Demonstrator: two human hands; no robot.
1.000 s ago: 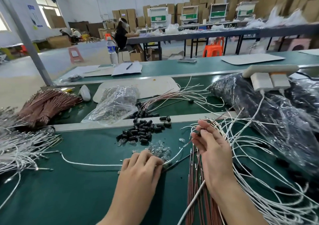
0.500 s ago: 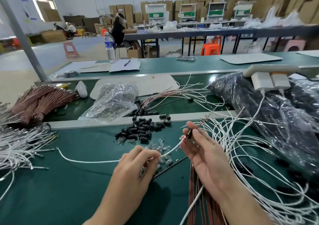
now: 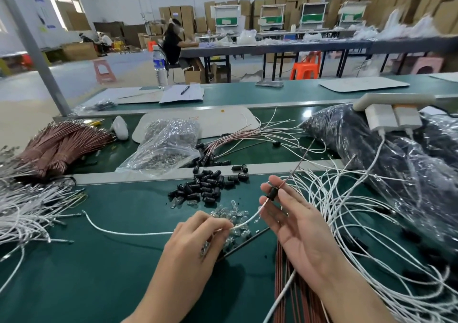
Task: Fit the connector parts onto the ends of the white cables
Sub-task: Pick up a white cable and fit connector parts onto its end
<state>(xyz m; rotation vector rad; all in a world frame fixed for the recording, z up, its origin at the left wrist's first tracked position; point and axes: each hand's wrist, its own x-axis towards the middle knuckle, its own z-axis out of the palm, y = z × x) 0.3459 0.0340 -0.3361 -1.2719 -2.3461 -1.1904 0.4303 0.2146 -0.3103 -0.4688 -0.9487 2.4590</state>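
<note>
Cable work on a green bench (image 3: 99,273), looking down at both hands. Left hand (image 3: 195,243) has thumb and fingertips pinched on a white cable (image 3: 138,234) close to its end. The rest of that cable trails off to the left, lying flat on the bench. Right hand (image 3: 297,228) is palm-up and tilted toward the camera, and its fingertips pinch a little black connector part (image 3: 272,193) held just above the bench. The bare tip of the cable is right at the lower opening of that part, either touching it or just inside, can't tell which. A thin brown wire (image 3: 301,164) pokes out the top of it, past the fingers.

Behind the hands there's a loose heap of black parts (image 3: 205,186). A scatter of small clear bulbs (image 3: 233,215) sits right by the left fingertips. There's a big tangle of white cables (image 3: 352,213) on the right and another bunch (image 3: 27,211) at the far left. Brown cables (image 3: 287,288) run under the right wrist, and a clear plastic bag (image 3: 166,144) sits further back.
</note>
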